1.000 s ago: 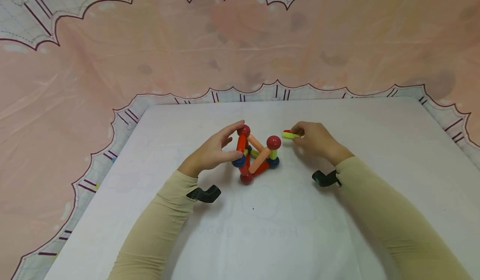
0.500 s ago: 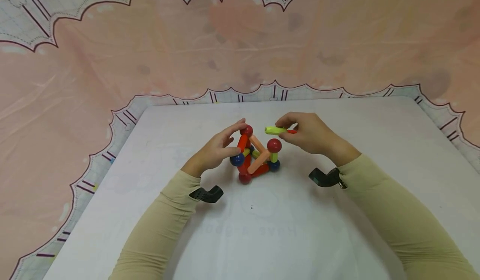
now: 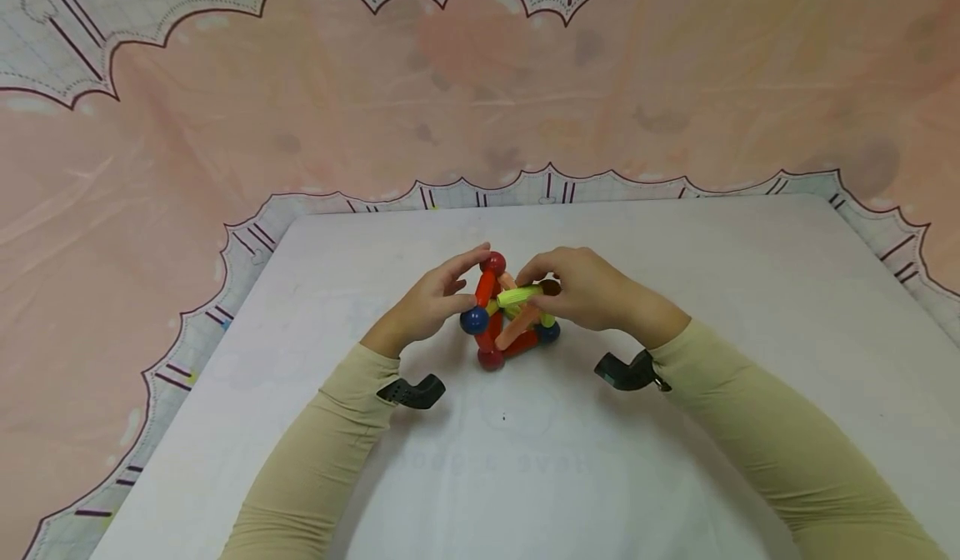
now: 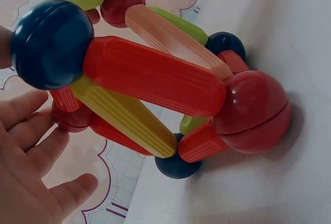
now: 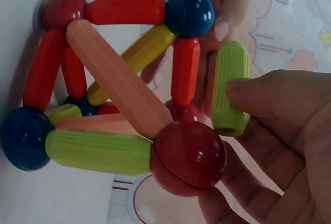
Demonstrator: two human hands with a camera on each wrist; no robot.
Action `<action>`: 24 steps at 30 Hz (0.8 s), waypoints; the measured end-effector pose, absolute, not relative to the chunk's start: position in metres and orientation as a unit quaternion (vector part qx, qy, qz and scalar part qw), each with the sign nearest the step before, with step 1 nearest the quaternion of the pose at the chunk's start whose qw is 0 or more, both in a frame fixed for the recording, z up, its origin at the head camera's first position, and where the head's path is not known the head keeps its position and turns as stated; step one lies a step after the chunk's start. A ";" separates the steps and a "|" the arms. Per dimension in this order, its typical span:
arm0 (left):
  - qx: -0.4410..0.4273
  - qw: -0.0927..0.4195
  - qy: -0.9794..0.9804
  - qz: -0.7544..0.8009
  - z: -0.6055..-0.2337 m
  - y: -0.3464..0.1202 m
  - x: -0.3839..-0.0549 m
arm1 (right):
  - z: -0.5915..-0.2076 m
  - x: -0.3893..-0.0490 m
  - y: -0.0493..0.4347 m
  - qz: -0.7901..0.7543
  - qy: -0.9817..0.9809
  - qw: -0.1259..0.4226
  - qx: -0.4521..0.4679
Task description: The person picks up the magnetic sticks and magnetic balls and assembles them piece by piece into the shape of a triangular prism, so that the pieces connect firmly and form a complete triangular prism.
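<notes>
A frame of magnetic rods and balls (image 3: 517,343) stands on the white table, with red balls (image 5: 189,158), blue balls (image 4: 51,44) and red, yellow, peach and green rods. On its left side, my left hand (image 3: 427,300) holds it, the thumb at a blue ball and a fingertip on the upper red ball. My right hand (image 3: 592,289) pinches a light green rod (image 5: 231,87) between thumb and fingers, above the frame. That rod lies beside the near upper red ball and points toward the blue ball at my left thumb; contact at its ends is unclear.
The white tabletop (image 3: 510,493) extends around the frame on all sides. Behind it hangs a peach-coloured cloth (image 3: 480,110) with a scalloped border. A dark wrist device sits on each sleeve (image 3: 322,452).
My right hand has brought the green rod leftward, up and then down over the frame. A red piece seen with it earlier is out of sight now. My left hand stays at the frame.
</notes>
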State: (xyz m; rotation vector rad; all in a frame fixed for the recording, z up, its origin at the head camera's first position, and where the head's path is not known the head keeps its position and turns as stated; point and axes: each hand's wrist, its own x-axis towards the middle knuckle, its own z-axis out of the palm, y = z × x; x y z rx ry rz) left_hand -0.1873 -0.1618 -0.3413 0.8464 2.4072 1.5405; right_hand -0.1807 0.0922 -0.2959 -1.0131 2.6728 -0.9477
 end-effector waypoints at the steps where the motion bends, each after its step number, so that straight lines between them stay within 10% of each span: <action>1: 0.282 0.081 0.806 0.514 -0.341 -0.162 -0.187 | -0.297 -0.180 0.091 -0.315 0.885 0.070 -0.335; 24: 0.298 0.135 0.782 0.531 -0.340 -0.181 -0.181 | -0.309 -0.180 0.085 -0.321 0.882 0.095 -0.331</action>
